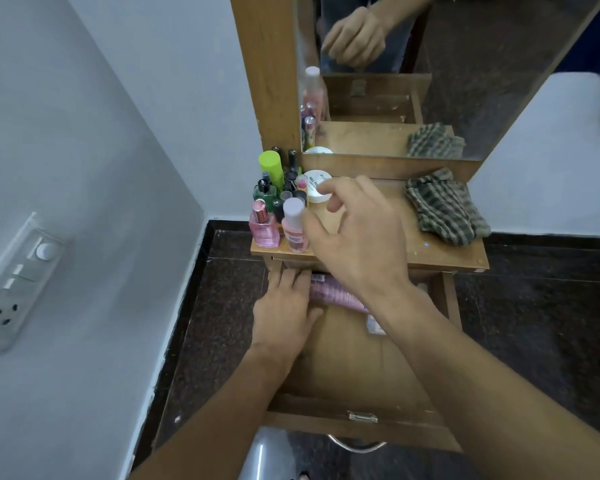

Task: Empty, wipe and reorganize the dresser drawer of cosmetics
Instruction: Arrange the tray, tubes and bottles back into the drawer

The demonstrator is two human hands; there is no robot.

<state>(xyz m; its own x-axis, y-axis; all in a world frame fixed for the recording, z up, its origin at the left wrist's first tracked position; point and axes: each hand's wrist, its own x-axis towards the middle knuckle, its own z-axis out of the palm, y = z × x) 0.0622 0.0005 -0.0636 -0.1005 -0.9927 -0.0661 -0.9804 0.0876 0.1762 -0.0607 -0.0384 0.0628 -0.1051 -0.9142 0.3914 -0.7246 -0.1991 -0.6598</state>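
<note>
The wooden drawer (347, 362) stands pulled out under the dresser top (440, 254). My left hand (286, 306) lies flat at the drawer's back left corner, touching a pink tube (333, 294) that lies across the back. My right hand (354, 237) hovers over the dresser top with fingers spread, empty, just right of a pink bottle with a pale cap (294, 225). Several cosmetics crowd the top's left end: a pink perfume bottle (264, 226), a green bottle (264, 192), a lime can (271, 168) and a white round jar (315, 187). A small item (374, 323) shows by my right forearm.
A checked cloth (444, 206) lies bunched on the right of the dresser top. The mirror (413, 64) rises behind. A white wall with a switch panel (18, 278) is close on the left. Dark stone floor (222, 306) surrounds the dresser.
</note>
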